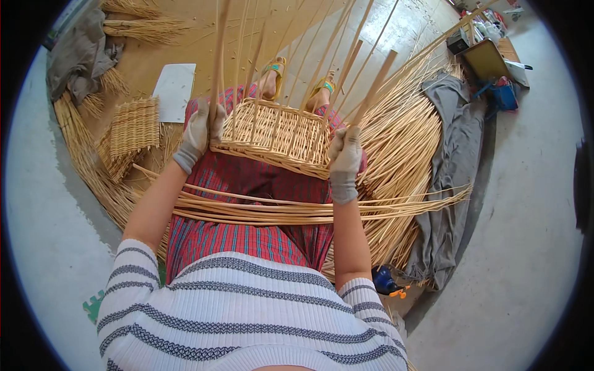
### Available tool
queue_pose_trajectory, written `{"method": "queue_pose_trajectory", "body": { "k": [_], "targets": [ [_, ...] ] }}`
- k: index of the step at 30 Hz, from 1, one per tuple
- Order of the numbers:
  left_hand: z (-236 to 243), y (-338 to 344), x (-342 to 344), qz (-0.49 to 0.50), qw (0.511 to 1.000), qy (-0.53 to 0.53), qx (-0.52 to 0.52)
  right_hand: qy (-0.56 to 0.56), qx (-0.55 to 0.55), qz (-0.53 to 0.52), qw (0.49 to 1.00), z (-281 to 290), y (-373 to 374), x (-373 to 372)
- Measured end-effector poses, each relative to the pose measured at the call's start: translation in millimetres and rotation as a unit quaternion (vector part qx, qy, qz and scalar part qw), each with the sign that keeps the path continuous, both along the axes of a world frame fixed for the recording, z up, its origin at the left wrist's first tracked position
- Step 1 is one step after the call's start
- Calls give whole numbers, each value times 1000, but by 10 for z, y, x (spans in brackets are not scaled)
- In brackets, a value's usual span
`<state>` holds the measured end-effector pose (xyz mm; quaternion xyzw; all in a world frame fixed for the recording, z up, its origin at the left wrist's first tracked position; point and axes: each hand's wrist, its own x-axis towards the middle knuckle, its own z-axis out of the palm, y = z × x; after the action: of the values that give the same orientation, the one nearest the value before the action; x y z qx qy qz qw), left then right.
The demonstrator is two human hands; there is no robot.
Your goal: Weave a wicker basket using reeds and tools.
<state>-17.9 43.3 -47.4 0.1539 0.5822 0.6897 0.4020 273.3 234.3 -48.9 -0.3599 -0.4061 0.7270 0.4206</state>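
Note:
A half-woven wicker basket [275, 133] rests across my knees, its tall upright stakes rising away from me. My left hand [198, 131], in a pale work glove, is closed round a thick stake [221, 55] at the basket's left corner. At the right corner my right hand [345, 156], gloved likewise, grips another thick corner stake [376, 86]. Part of each hand's fingers is hidden behind the stakes. A loose bundle of peeled rods [266, 213] lies over my lap, below the basket and under my forearms.
A large heap of rods [402, 148] lies to the right, beside a grey cloth [455, 148]. On the left are a flat woven panel [135, 125], a white sheet [176, 89] and another grey cloth [83, 55]. A dark blue object [385, 281] stands by my right elbow.

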Motion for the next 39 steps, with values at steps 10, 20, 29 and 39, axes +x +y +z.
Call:
{"method": "queue_pose_trajectory", "body": {
  "k": [10, 20, 29, 39],
  "targets": [
    [-50, -26, 75, 19, 999, 32, -32, 126, -72, 111, 983, 69, 117, 72],
    [-69, -255, 68, -28, 999, 8, 43, 162, -19, 159, 974, -4, -58, 338],
    [27, -215, 138, -3, 996, -22, 81, 64, 29, -17, 997, 133, -220, 234],
    [601, -604, 1038, -220, 718, 659, -34, -416, 423, 301, 747, 481, -1153, 533]
  ]
}}
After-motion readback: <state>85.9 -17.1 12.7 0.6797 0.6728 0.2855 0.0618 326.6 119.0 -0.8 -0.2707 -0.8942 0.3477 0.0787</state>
